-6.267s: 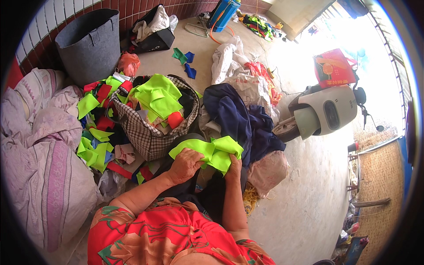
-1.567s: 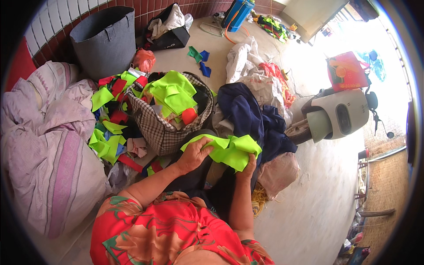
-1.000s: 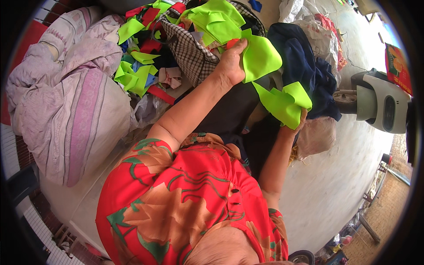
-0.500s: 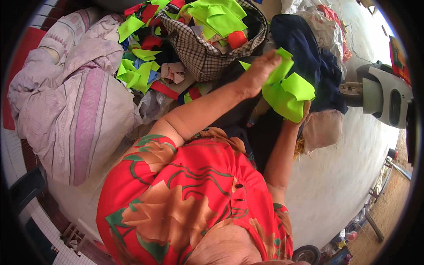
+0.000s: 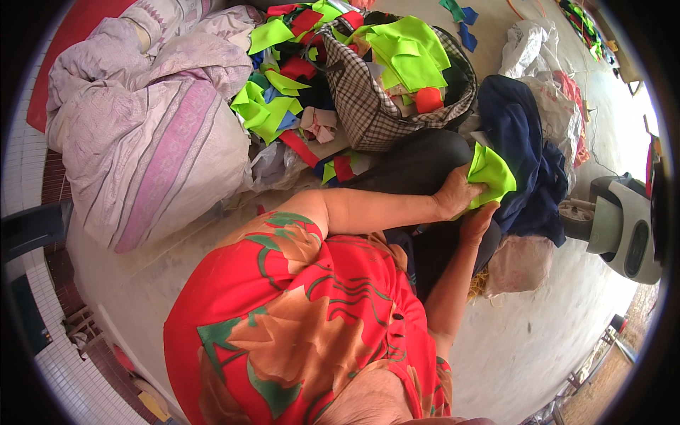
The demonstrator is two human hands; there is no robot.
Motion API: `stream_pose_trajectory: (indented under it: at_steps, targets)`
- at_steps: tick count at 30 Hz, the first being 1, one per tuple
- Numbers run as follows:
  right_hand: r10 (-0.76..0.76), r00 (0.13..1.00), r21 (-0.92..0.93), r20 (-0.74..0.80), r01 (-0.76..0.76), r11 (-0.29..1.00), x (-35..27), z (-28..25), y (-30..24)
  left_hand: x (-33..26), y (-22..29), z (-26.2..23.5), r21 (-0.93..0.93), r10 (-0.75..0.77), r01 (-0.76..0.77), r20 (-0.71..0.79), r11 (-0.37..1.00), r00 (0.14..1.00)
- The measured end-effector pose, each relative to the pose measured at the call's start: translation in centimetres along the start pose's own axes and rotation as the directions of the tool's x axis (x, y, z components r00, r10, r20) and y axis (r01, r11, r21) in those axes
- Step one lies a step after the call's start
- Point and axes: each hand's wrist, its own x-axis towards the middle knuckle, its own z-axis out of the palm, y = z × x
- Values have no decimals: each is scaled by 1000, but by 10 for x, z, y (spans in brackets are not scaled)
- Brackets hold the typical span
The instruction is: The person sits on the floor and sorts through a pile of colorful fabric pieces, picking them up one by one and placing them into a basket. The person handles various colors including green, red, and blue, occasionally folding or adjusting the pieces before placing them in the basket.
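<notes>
A lime-green piece of cloth [image 5: 491,173] is folded over between my two hands, above my dark-trousered legs. My left hand [image 5: 459,193] is closed on its left side, fingers curled. Against its lower edge, my right hand [image 5: 479,223] pinches the cloth from below. How many layers are in my grip cannot be made out. Just beyond my hands, a checked fabric bag [image 5: 365,106] stands with its mouth open, filled with lime-green cloth pieces [image 5: 414,53] and a red scrap [image 5: 428,100].
Loose green, red and blue scraps [image 5: 265,110] are heaped left of the bag. A large pale bundle with a purple stripe [image 5: 159,166] lies farther left. Dark blue cloth [image 5: 517,142] and clear plastic bags [image 5: 531,53] are on the right, near a grey wheeled machine [image 5: 623,223].
My left hand has come down and closer to my right, bringing the green cloth together into a smaller fold. The whole view has shifted, so the surroundings sit farther right and lower.
</notes>
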Motion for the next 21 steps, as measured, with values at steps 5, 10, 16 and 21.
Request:
stream_pose_trajectory:
  at_steps: [5,10,16,21]
  targets:
    - [-14,987,198,-160,46,979,-2,27,-38,14,27,-7,-257,-117,100,-55,961,992]
    - [-50,996,416,-78,79,906,15,6,-37,50,81,-38,-181,183,-230,-245,956,952]
    - [34,988,323,-153,17,946,13,-1,-41,112,146,-98,202,575,-539,-241,818,782]
    - [98,988,296,-119,-59,953,16,4,-39,163,126,-198,545,341,-203,-164,813,926]
